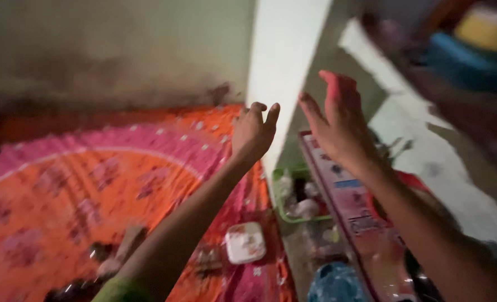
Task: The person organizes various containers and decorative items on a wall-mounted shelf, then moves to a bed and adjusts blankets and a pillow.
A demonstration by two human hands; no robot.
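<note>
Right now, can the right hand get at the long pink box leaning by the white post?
Probably yes. The right hand hovers open and empty just above the top end of the long pink box, with nothing between them. The left hand is off to the side, clear of that path.

A dim room with a stained greenish plaster wall [108, 50] and a pale upright pillar [284, 61] holds an orange-and-pink flower-patterned cloth [64, 190] spread below, while blurred white shelves [427, 140] run along the right side.
</note>
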